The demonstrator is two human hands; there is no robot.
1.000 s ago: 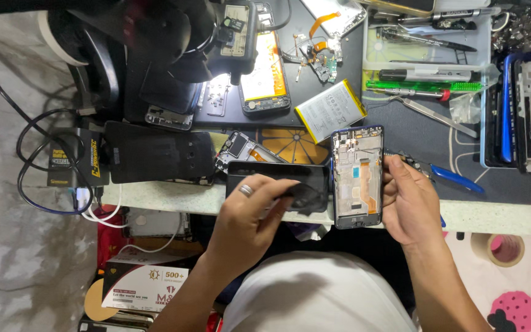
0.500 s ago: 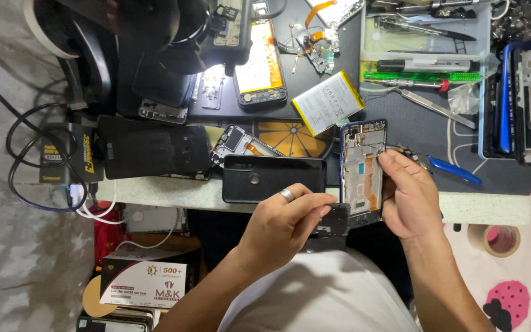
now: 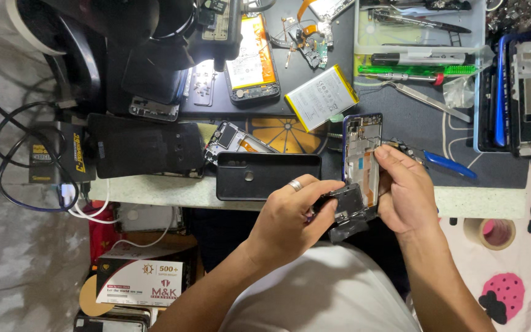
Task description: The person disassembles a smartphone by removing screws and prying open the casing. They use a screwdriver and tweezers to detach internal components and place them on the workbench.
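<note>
Both forearms rise from the bottom of the view and converge just at the near edge of the table (image 3: 155, 190). The left hand (image 3: 293, 215) lies palm down, knuckles up, a ring on one finger, its fingers curled and pinched together toward the right. The right hand (image 3: 407, 197) stands opposite, back of the hand showing, thumb and fingers bent inward in a closed grip. The fingertips of the two hands nearly meet. Both wrists are bare and slightly bent, the elbows spread apart below.
</note>
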